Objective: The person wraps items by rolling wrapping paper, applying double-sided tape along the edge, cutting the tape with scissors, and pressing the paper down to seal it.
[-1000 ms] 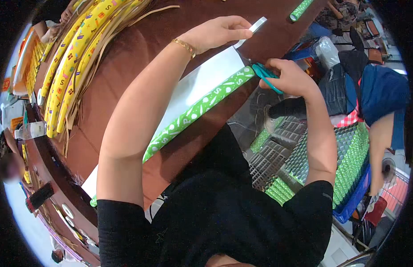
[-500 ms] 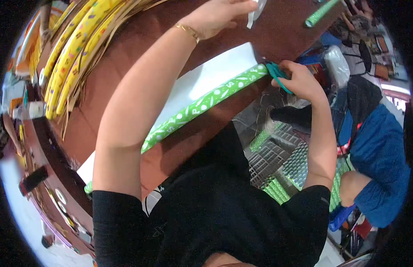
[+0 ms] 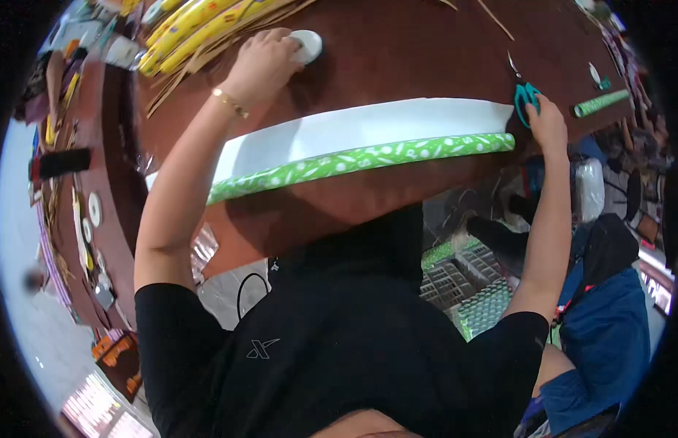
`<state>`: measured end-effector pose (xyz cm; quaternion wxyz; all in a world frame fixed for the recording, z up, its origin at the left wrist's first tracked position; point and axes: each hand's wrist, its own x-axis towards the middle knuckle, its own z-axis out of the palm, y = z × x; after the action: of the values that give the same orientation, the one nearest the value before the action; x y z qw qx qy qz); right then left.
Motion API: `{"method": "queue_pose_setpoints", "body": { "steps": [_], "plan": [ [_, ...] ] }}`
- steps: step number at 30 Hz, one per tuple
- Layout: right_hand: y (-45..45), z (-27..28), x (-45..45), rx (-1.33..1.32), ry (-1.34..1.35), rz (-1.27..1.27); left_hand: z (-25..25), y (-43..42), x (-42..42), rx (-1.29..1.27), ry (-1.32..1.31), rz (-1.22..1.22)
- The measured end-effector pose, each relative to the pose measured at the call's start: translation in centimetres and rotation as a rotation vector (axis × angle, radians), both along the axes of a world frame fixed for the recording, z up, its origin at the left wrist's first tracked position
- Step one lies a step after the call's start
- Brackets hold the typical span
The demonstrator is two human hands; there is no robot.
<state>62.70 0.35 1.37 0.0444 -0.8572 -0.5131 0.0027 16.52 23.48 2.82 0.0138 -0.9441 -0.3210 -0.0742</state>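
My left hand [image 3: 264, 64] is closed on a white tape roll [image 3: 307, 47] low over the brown table, beside the yellow rolls. At the right, my right hand [image 3: 545, 123] grips the teal handles of a pair of scissors [image 3: 526, 95], whose blades point away from me. Between my arms a green patterned roll [image 3: 361, 158] lies along the table, with a white sheet [image 3: 368, 123] spread out from its far side. My left forearm covers part of the roll and the sheet near their left end.
Yellow patterned rolls [image 3: 207, 33] with brown strips lie at the back left. A short green roll [image 3: 600, 104] rests at the right. A black object [image 3: 60, 164] and white tape rolls [image 3: 96, 209] are on the left. A person in blue [image 3: 609, 328] is at the lower right.
My left hand has moved left and down to the table with the tape roll. My right hand has moved right with the scissors, away from the end of the green roll. The view has turned.
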Motion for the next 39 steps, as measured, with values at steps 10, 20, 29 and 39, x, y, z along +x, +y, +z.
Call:
{"method": "queue_pose_setpoints", "body": {
  "steps": [10, 20, 29, 39],
  "plan": [
    [-1.3, 3.1, -15.8, 0.322, 0.195, 0.661, 1.9, -10.6, -10.9, -0.171, -0.268, 0.176],
    [-2.3, 0.8, -20.8, 0.154, 0.054, 0.805, -0.1, -17.8, -16.8, -0.062, -0.249, 0.307],
    [-4.3, 0.3, -16.4, 0.217, -0.115, 0.68, -0.2, -19.4, -17.3, -0.207, -0.16, 0.253],
    [-2.8, -2.5, -12.1, 0.185, -0.353, 0.277, -0.4, -20.9, -18.3, -0.163, -0.463, 0.273]
  ]
}}
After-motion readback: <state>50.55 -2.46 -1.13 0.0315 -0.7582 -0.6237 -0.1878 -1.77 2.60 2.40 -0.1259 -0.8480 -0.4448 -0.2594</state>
